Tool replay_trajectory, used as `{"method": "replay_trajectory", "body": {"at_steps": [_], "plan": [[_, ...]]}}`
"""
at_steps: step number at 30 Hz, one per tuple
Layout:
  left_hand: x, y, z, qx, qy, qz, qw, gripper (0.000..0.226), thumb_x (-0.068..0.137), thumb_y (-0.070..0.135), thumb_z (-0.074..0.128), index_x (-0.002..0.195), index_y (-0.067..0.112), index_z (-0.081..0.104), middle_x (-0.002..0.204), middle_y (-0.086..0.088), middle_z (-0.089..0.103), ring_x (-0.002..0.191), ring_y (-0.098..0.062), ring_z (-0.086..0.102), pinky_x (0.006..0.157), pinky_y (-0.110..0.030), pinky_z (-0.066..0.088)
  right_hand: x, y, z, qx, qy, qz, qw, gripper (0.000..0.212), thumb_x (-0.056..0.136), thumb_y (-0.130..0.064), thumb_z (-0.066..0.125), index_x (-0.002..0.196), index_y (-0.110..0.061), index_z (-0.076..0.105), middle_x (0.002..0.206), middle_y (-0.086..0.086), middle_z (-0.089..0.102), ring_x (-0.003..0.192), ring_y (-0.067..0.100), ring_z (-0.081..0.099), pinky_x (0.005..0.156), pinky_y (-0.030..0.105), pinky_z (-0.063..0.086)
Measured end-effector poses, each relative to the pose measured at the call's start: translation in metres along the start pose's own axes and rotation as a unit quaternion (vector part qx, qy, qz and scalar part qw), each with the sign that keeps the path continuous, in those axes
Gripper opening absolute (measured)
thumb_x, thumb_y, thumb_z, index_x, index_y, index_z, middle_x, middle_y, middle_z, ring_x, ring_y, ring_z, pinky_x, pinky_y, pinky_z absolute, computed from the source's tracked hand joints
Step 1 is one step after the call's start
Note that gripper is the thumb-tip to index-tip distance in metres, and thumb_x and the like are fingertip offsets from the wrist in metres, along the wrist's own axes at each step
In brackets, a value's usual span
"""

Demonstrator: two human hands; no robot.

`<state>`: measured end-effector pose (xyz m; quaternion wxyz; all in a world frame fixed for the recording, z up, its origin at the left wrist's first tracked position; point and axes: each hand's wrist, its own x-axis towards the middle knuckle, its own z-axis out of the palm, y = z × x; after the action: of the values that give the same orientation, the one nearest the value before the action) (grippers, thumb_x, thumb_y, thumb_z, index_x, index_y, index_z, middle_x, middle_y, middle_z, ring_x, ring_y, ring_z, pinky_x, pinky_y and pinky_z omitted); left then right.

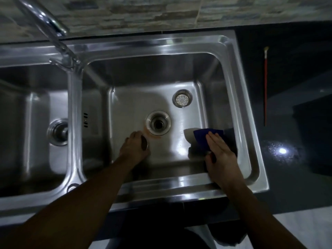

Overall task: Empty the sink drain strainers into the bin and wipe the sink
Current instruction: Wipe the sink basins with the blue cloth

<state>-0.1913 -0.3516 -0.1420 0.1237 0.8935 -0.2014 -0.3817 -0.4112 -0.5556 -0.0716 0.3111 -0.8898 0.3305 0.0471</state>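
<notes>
Filling most of the view: a stainless steel double sink [233, 72] set in a dark countertop [296, 159], tiled wall [125, 13] behind. Chrome faucet [53, 35] rising from the divider, blurred and close to the camera. Left basin [27, 123] partly in view, its drain fitting [58, 132] seen at the edge by the divider. Right basin [179, 72] with an open drain hole [158, 123] at the middle of its floor, a rusty orange stain [150, 135] just at the hole's near-left rim. Right hand [220, 153] laid flat, fingers extended, pressing a blue and white cloth [201, 139] against the basin floor by the near-right corner. Left hand [134, 146] curled around a small round metal piece [144, 143], likely a drain strainer, resting on the floor just near-left of the hole. Second strainer basket [182, 100], perforated, sitting on the basin floor toward the far-right corner, well apart from both hands. Thin red stick [265, 87] lying on the countertop to the right of the sink.
</notes>
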Motion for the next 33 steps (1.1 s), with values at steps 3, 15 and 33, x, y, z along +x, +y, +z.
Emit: {"method": "replay_trajectory", "body": {"at_steps": [3,15,33], "plan": [[-0.009,-0.001,-0.012,-0.173,0.039,-0.021,0.984,0.057,0.073,0.037,0.085,0.120,0.027,0.056,0.108,0.008,0.066,0.097,-0.013,0.065,0.081,-0.024,0.051,-0.002,-0.004,-0.001,0.009,0.019,-0.011,1.000,0.061,0.090,-0.001,0.064,0.148,-0.010,0.047,0.154,0.007,0.045,0.145,0.023,0.041,0.121,0.040,0.032],[-0.053,0.002,-0.069,-0.623,-0.116,-0.039,0.772,0.033,0.094,0.024,0.064,0.123,0.010,0.069,0.119,-0.013,0.072,0.112,-0.031,0.068,0.102,-0.045,0.051,-0.004,-0.160,0.061,0.272,-0.006,-0.035,0.962,0.068,0.084,-0.016,0.049,0.150,-0.032,0.042,0.133,-0.001,0.063,0.110,0.013,0.062,0.100,0.031,0.052],[-0.044,-0.013,-0.103,-0.622,-0.209,-0.008,0.755,0.042,0.082,0.028,0.073,0.119,0.009,0.069,0.118,-0.016,0.073,0.107,-0.028,0.071,0.096,-0.037,0.058,0.015,-0.165,0.073,0.193,0.040,-0.059,0.979,0.069,0.089,-0.002,0.056,0.153,-0.023,0.040,0.129,-0.009,0.062,0.097,0.001,0.061,0.087,0.003,0.042]]}}
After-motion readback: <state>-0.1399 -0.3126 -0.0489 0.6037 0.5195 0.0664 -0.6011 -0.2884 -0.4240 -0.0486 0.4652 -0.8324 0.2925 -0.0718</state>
